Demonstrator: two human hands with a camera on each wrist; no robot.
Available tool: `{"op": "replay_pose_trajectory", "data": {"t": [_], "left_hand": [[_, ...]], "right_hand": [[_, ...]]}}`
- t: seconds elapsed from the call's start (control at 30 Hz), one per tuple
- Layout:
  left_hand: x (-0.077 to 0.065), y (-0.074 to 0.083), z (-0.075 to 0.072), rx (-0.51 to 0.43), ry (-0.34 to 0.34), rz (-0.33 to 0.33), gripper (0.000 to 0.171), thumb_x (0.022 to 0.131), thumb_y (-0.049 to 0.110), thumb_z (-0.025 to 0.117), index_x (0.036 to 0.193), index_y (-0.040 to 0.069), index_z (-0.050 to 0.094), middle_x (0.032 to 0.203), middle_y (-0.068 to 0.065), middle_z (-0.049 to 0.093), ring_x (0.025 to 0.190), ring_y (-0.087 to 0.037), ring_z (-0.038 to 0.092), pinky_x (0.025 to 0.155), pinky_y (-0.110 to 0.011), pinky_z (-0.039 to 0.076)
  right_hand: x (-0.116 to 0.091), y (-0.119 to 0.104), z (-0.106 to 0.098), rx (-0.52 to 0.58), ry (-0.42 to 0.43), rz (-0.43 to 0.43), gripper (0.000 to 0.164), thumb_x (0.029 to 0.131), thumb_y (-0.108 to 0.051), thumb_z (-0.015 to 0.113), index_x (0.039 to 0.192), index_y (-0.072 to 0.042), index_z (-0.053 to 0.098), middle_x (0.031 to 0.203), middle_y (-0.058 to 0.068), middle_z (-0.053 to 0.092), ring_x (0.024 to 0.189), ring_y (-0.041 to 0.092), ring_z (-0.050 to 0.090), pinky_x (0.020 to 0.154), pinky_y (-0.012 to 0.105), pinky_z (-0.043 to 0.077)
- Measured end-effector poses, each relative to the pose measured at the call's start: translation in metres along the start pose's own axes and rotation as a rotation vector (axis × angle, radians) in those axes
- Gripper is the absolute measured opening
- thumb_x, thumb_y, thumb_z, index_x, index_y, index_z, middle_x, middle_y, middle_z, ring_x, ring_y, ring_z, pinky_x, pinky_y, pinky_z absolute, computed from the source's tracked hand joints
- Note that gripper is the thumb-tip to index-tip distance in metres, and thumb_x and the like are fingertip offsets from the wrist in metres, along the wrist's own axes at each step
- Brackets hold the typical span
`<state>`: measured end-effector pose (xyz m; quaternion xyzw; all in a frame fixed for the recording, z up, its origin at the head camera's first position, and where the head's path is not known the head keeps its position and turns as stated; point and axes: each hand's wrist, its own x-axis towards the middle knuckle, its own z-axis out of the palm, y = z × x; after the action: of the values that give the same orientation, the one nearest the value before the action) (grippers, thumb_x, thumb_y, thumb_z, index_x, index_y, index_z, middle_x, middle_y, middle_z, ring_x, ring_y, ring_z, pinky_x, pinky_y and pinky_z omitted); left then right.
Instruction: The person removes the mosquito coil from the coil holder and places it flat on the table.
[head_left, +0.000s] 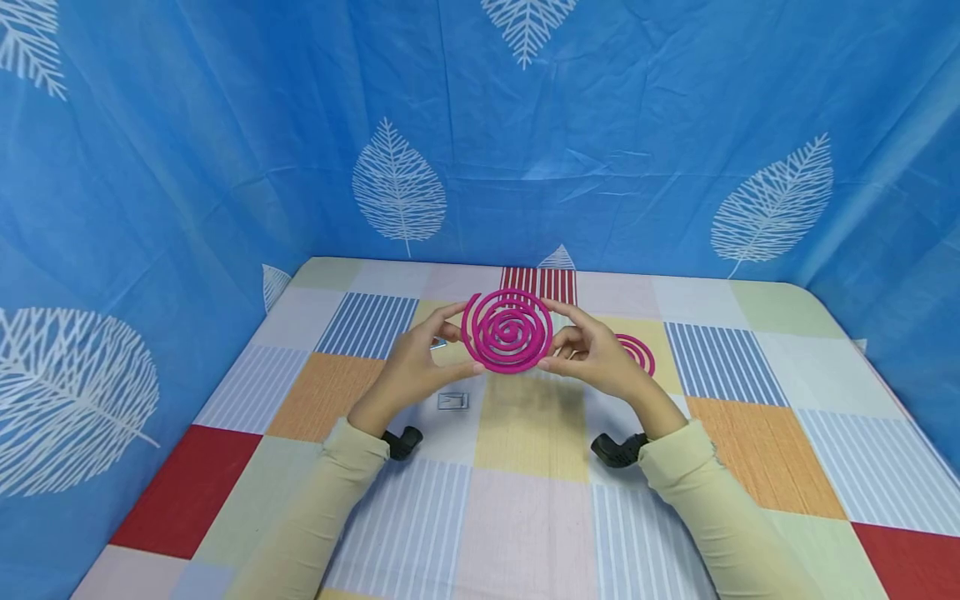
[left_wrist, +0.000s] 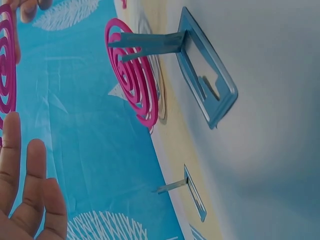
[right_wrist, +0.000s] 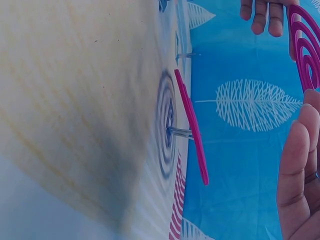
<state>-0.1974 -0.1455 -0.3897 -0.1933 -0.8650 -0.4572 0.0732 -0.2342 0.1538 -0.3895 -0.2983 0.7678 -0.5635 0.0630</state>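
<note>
A pink mosquito coil (head_left: 510,331) is held up flat-on above the table, between both hands. My left hand (head_left: 420,354) pinches its left edge, index finger at the top and thumb at the bottom. On the opposite edge, my right hand (head_left: 600,358) grips it the same way, its other fingers curled in. A second pink coil (left_wrist: 132,82) sits raised on a metal stand behind the right hand, which partly hides it in the head view. One bare metal coil stand (head_left: 453,401) lies beside the left wrist, its prong bent upward in the left wrist view.
Another small metal stand (left_wrist: 195,195) is farther back, mostly covered by the left hand in the head view. A patchwork cloth (head_left: 532,517) covers the table. Blue curtains (head_left: 570,150) with white leaf prints enclose the back and sides.
</note>
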Motion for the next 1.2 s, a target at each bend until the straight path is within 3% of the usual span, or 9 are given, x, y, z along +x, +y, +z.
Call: {"op": "replay_pose_trajectory", "data": {"t": [0.27,1.0,1.2], "left_hand": [[0.001,0.003,0.003,-0.008,-0.013,0.026,0.090,0.085,0.016,0.095,0.161,0.004,0.047,0.118,-0.015,0.076,0.119,-0.043,0.066,0.101,-0.068,0.052],[0.006,0.007,0.009,-0.015,-0.035,0.015,0.090,0.087,0.017,0.094,0.162,0.005,0.046,0.117,-0.015,0.075,0.118,-0.044,0.065,0.103,-0.067,0.052],[-0.001,0.010,0.014,0.004,-0.012,0.009,0.089,0.086,0.016,0.094,0.161,0.005,0.047,0.116,-0.012,0.075,0.117,-0.039,0.066,0.099,-0.067,0.053]], "right_hand": [[-0.005,0.000,-0.004,-0.019,-0.001,0.000,0.083,0.090,0.012,0.079,0.163,0.003,0.039,0.090,0.004,0.072,0.076,0.012,0.068,0.069,0.024,0.058],[-0.010,-0.001,-0.009,0.003,0.011,0.005,0.083,0.090,0.013,0.078,0.163,0.004,0.038,0.090,0.002,0.072,0.075,0.013,0.068,0.067,0.024,0.057],[-0.016,0.003,-0.007,0.002,0.016,0.000,0.082,0.090,0.011,0.079,0.162,0.003,0.040,0.091,0.006,0.073,0.075,0.013,0.068,0.067,0.024,0.057]]}}
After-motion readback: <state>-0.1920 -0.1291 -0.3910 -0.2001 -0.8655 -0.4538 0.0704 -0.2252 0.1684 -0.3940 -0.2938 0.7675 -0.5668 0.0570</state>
